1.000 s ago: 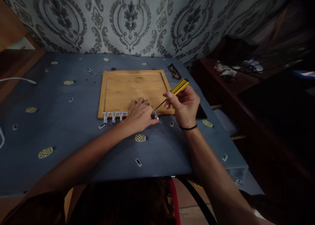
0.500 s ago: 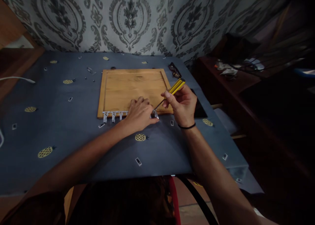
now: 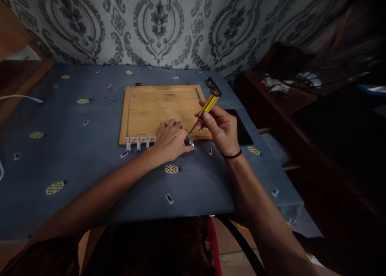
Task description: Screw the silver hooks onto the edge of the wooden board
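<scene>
A wooden board (image 3: 164,107) with a raised frame lies on the cloth-covered table. Along its near edge runs a metal hook rail (image 3: 138,140) with several hooks hanging over the side. My left hand (image 3: 171,138) grips the rail and board edge near the right end, fingers bent on the wood and thumb along the near side. It hides the middle of the rail. My right hand (image 3: 223,130) is closed around a screwdriver (image 3: 208,106) with a yellow and black handle. The tool slants down to the left, its tip at the rail beside my left fingers.
Dark-framed glasses (image 3: 213,86) lie beyond the board's right corner. A flat black device (image 3: 241,127) is partly behind my right hand. Small metal pieces (image 3: 111,87) lie at the back left. A white cable (image 3: 22,97) crosses the left side. A patterned curtain (image 3: 159,22) hangs behind the table.
The screwdriver's handle has swung slightly left and stands steeper, with my right hand shifting and turning around it. Its tip stays at the rail. My left hand keeps its place.
</scene>
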Demonstrator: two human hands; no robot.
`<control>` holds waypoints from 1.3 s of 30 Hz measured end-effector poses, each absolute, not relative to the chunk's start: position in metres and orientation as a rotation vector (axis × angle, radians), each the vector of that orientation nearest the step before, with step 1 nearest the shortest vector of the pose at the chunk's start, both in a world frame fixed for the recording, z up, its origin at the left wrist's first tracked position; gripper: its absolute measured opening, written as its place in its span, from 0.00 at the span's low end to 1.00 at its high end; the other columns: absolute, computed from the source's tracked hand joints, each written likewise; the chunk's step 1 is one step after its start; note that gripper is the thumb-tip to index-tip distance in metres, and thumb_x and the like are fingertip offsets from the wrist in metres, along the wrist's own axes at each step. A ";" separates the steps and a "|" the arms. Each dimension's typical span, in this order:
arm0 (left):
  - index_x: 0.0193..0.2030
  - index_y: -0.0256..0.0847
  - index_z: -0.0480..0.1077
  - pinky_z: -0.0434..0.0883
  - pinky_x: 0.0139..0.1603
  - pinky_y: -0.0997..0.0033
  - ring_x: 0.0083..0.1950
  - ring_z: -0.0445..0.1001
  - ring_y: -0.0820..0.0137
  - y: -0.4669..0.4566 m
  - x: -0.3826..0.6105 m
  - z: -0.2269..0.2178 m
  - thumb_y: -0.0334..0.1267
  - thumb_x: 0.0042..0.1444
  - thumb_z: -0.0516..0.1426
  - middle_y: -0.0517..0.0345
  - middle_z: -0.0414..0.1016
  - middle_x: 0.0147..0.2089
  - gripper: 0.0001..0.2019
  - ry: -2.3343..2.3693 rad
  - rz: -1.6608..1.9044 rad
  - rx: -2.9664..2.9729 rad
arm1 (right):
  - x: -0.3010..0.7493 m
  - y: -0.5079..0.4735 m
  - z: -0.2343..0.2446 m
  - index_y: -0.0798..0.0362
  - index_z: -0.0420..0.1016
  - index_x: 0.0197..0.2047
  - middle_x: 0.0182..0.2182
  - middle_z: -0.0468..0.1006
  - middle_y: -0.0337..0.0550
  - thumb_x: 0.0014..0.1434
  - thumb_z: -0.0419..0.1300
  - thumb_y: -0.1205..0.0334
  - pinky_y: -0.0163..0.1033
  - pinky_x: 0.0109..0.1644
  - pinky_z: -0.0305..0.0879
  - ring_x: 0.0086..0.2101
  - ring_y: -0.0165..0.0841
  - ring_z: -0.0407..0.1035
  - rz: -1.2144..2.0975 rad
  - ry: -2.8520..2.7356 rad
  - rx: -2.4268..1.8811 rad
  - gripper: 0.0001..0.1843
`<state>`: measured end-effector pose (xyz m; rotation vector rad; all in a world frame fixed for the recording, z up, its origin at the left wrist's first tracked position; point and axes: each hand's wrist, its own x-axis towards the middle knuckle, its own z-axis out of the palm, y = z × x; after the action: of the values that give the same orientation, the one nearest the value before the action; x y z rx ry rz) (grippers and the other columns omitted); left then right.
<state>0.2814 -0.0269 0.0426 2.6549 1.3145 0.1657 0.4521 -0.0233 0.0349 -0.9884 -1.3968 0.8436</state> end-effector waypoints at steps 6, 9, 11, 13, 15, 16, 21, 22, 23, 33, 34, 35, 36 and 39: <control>0.47 0.36 0.79 0.66 0.56 0.51 0.59 0.69 0.50 -0.027 0.282 0.042 0.53 0.62 0.64 0.45 0.78 0.53 0.20 1.317 0.162 2.654 | 0.452 -0.024 0.034 0.50 0.69 0.33 0.36 0.82 0.37 0.46 0.77 0.44 0.30 0.20 0.68 0.19 0.21 0.66 0.813 -1.342 -0.998 0.25; 0.47 0.35 0.79 0.67 0.56 0.50 0.60 0.69 0.49 -0.027 0.282 0.043 0.53 0.61 0.64 0.44 0.78 0.53 0.20 1.320 0.161 2.652 | 0.452 -0.023 0.034 0.49 0.67 0.34 0.32 0.81 0.34 0.44 0.78 0.45 0.31 0.20 0.68 0.19 0.22 0.66 0.826 -1.356 -0.986 0.27; 0.47 0.36 0.79 0.67 0.56 0.50 0.60 0.69 0.49 -0.028 0.281 0.044 0.53 0.62 0.64 0.44 0.78 0.54 0.20 1.321 0.166 2.652 | 0.452 -0.023 0.036 0.49 0.71 0.37 0.30 0.79 0.33 0.46 0.77 0.43 0.32 0.22 0.69 0.19 0.23 0.68 0.837 -1.376 -0.971 0.26; 0.47 0.36 0.79 0.67 0.56 0.51 0.60 0.69 0.50 -0.028 0.281 0.044 0.53 0.62 0.63 0.44 0.77 0.55 0.19 1.319 0.171 2.655 | 0.453 -0.024 0.037 0.49 0.75 0.42 0.31 0.79 0.35 0.52 0.73 0.41 0.33 0.25 0.72 0.21 0.24 0.71 0.859 -1.407 -0.957 0.25; 0.46 0.37 0.78 0.66 0.56 0.51 0.60 0.68 0.50 -0.028 0.280 0.043 0.53 0.62 0.63 0.45 0.77 0.55 0.19 1.317 0.177 2.658 | 0.453 -0.024 0.038 0.50 0.77 0.43 0.31 0.80 0.37 0.55 0.70 0.39 0.34 0.26 0.74 0.23 0.25 0.72 0.881 -1.427 -0.956 0.24; 0.46 0.37 0.78 0.66 0.56 0.52 0.60 0.68 0.50 -0.028 0.280 0.043 0.53 0.62 0.63 0.45 0.77 0.55 0.19 1.316 0.179 2.658 | 0.453 -0.024 0.038 0.51 0.77 0.41 0.30 0.79 0.36 0.55 0.70 0.40 0.33 0.26 0.73 0.22 0.25 0.72 0.886 -1.428 -0.959 0.23; 0.45 0.38 0.78 0.66 0.55 0.52 0.59 0.68 0.50 -0.027 0.280 0.042 0.52 0.62 0.64 0.45 0.78 0.54 0.18 1.308 0.186 2.658 | 0.453 -0.023 0.035 0.50 0.68 0.34 0.32 0.81 0.35 0.45 0.77 0.44 0.29 0.19 0.67 0.18 0.21 0.66 0.867 -1.360 -0.963 0.27; 0.45 0.37 0.78 0.66 0.55 0.52 0.59 0.68 0.50 -0.027 0.280 0.042 0.53 0.62 0.64 0.45 0.78 0.54 0.18 1.307 0.185 2.657 | 0.453 -0.022 0.035 0.49 0.66 0.34 0.32 0.82 0.35 0.44 0.78 0.45 0.29 0.19 0.67 0.17 0.21 0.66 0.869 -1.352 -0.960 0.28; 0.45 0.37 0.78 0.66 0.55 0.52 0.59 0.68 0.50 -0.027 0.280 0.042 0.53 0.62 0.63 0.45 0.78 0.54 0.18 1.306 0.183 2.657 | 0.453 -0.022 0.035 0.49 0.65 0.33 0.32 0.82 0.35 0.44 0.78 0.45 0.29 0.19 0.67 0.17 0.21 0.67 0.873 -1.348 -0.957 0.29; 0.45 0.38 0.79 0.66 0.55 0.51 0.59 0.69 0.50 -0.028 0.281 0.044 0.52 0.62 0.63 0.45 0.79 0.53 0.18 1.318 0.165 2.657 | 0.454 -0.023 0.037 0.52 0.75 0.33 0.29 0.81 0.36 0.46 0.77 0.45 0.32 0.22 0.69 0.19 0.23 0.68 0.825 -1.379 -0.984 0.23; 0.45 0.38 0.79 0.66 0.55 0.51 0.59 0.69 0.50 -0.028 0.281 0.044 0.52 0.62 0.63 0.45 0.79 0.53 0.18 1.317 0.167 2.656 | 0.454 -0.023 0.036 0.51 0.73 0.32 0.30 0.81 0.36 0.44 0.78 0.46 0.32 0.20 0.68 0.18 0.23 0.67 0.810 -1.363 -0.982 0.24; 0.46 0.38 0.79 0.67 0.55 0.51 0.60 0.69 0.50 -0.028 0.281 0.044 0.52 0.62 0.64 0.45 0.78 0.53 0.18 1.314 0.169 2.656 | 0.453 -0.022 0.035 0.51 0.71 0.31 0.30 0.80 0.35 0.42 0.79 0.46 0.31 0.19 0.67 0.18 0.23 0.67 0.796 -1.349 -0.980 0.26; 0.46 0.38 0.79 0.67 0.55 0.51 0.60 0.68 0.50 -0.028 0.281 0.044 0.52 0.62 0.64 0.45 0.78 0.54 0.18 1.312 0.169 2.654 | 0.453 -0.022 0.034 0.50 0.70 0.31 0.29 0.80 0.34 0.42 0.79 0.47 0.31 0.18 0.65 0.17 0.22 0.66 0.779 -1.334 -0.976 0.26; 0.46 0.38 0.79 0.66 0.56 0.51 0.60 0.68 0.50 -0.027 0.281 0.044 0.52 0.62 0.64 0.45 0.78 0.55 0.18 1.314 0.166 2.642 | 0.454 -0.021 0.033 0.49 0.66 0.31 0.27 0.76 0.32 0.46 0.77 0.46 0.31 0.16 0.62 0.16 0.22 0.65 0.691 -1.283 -0.956 0.26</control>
<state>0.2810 -0.0274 0.0442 2.6423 1.3138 0.1665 0.4540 -0.0206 0.0330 -0.9565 -1.2834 0.6913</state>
